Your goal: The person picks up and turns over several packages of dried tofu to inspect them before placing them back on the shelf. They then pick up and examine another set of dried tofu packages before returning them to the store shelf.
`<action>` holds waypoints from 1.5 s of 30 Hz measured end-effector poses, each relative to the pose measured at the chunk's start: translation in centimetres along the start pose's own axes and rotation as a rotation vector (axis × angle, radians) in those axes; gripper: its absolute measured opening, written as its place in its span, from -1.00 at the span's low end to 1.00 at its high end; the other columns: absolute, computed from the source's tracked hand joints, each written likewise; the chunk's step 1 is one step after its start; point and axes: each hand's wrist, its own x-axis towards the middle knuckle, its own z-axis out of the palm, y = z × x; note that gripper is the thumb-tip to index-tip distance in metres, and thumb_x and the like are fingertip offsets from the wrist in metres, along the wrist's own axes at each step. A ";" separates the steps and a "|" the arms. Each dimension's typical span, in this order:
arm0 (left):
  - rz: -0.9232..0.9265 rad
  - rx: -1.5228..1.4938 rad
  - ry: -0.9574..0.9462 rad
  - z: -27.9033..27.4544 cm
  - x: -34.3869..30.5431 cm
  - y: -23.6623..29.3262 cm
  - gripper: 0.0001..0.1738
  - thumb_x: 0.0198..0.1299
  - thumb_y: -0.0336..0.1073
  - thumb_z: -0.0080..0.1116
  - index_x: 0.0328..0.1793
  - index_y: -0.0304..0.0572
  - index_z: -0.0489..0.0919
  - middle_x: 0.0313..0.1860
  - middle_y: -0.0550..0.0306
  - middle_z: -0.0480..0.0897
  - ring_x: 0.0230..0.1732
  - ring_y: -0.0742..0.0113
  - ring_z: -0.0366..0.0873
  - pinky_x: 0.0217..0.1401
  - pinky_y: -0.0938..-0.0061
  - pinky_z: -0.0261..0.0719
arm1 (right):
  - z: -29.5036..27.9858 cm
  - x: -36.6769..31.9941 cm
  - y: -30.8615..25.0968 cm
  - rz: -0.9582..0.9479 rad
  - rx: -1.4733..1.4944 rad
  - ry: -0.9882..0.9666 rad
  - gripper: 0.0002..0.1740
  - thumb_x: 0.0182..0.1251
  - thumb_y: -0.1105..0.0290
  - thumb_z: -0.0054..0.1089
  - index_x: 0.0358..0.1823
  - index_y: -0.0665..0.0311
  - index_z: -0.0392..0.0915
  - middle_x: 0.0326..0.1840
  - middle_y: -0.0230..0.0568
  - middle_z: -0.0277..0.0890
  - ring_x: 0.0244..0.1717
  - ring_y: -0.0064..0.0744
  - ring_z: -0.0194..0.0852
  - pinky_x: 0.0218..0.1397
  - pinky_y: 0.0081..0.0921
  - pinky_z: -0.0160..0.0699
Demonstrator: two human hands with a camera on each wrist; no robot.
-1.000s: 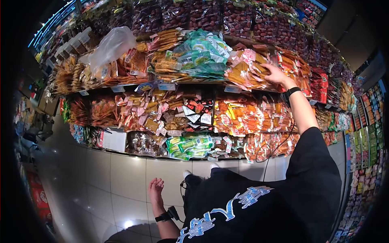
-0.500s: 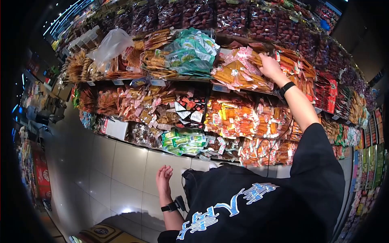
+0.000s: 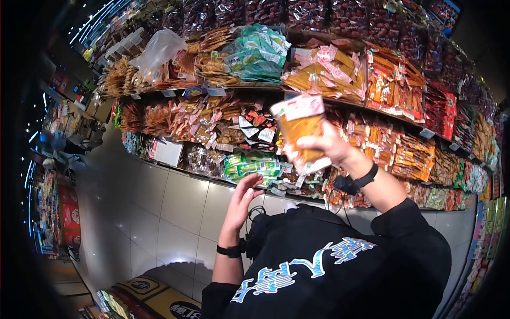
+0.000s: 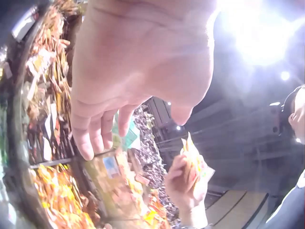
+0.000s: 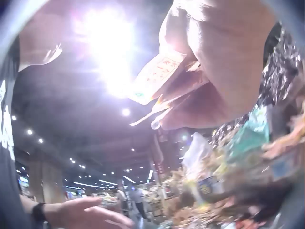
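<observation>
My right hand (image 3: 330, 144) grips a clear snack packet (image 3: 303, 127) with orange-brown contents and a white-and-pink label, raised in front of the shelves. Thumb lies across its face, fingers behind. In the right wrist view, thin edges below the label (image 5: 162, 71) suggest more than one packet layered in the grip. My left hand (image 3: 245, 202) hovers lower and to the left, fingers loosely bent, with nothing in it. From the left wrist view, the palm of that hand fills the top, and the right hand (image 4: 181, 183) with the packet shows beyond it.
Tiered shelves hold many bagged snacks: orange packets (image 3: 329, 69) on the upper tier, teal bags (image 3: 260, 56) left of them, green bags (image 3: 249, 169) low down. A crumpled clear plastic bag (image 3: 159, 53) lies on the upper tier. Yellow-and-black boxes (image 3: 159, 295) stand behind at left.
The right hand has come away from the upper tier, back towards the body, with the snack packet in its grip. The left hand has risen and moved right, nearer the packet.
</observation>
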 end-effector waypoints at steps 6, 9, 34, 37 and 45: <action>-0.112 -0.407 -0.273 1.0 -2.7 -0.7 0.11 0.14 0.42 0.11 0.58 -0.22 0.05 0.50 -0.02 0.25 0.46 0.09 0.27 0.46 0.13 0.30 | 9.7 -2.8 9.5 -0.086 -0.164 -0.144 -0.41 0.12 0.34 0.48 0.19 0.32 0.49 0.15 -0.24 0.55 0.13 -0.45 0.50 0.24 -0.41 0.46; -0.177 -0.503 -0.273 -0.9 -5.7 -0.9 0.08 0.15 0.43 0.09 0.57 -0.15 0.07 0.49 -0.02 0.26 0.46 0.07 0.29 0.45 0.12 0.32 | 11.9 -3.4 11.4 -0.441 -0.661 -0.081 -0.33 0.09 0.14 0.50 0.22 0.23 0.50 0.31 -0.10 0.39 0.37 -0.18 0.25 0.45 -0.21 0.17; -0.330 -0.260 0.018 -10.9 -21.2 -0.1 -0.56 0.37 -0.42 0.01 0.34 -0.35 0.31 0.13 -0.06 0.55 0.04 0.20 0.61 0.06 0.24 0.69 | 29.1 -8.1 25.3 -0.087 -0.085 0.294 -0.52 0.54 0.45 -0.18 0.42 0.41 0.14 0.38 -0.05 0.27 0.37 -0.31 0.30 0.38 -0.40 0.35; -0.391 -0.221 0.023 -10.7 -21.0 -0.9 -0.53 0.38 -0.35 0.00 0.38 -0.32 0.29 0.15 -0.06 0.54 0.11 0.12 0.60 0.14 0.23 0.65 | 30.1 -8.4 25.6 -0.136 -0.179 0.277 -0.44 0.59 0.27 -0.21 0.46 0.48 0.11 0.48 0.06 0.13 0.50 -0.23 0.09 0.52 -0.40 0.05; -0.456 -0.463 -0.161 -12.2 -20.5 0.4 -0.43 0.42 -0.04 -0.11 0.42 -0.22 0.29 0.24 -0.07 0.52 0.22 0.09 0.54 0.21 0.10 0.58 | 30.4 -9.3 24.1 -0.171 -0.313 0.244 -0.40 0.51 0.38 -0.04 0.51 0.30 0.09 0.37 -0.09 0.23 0.39 -0.32 0.21 0.43 -0.41 0.18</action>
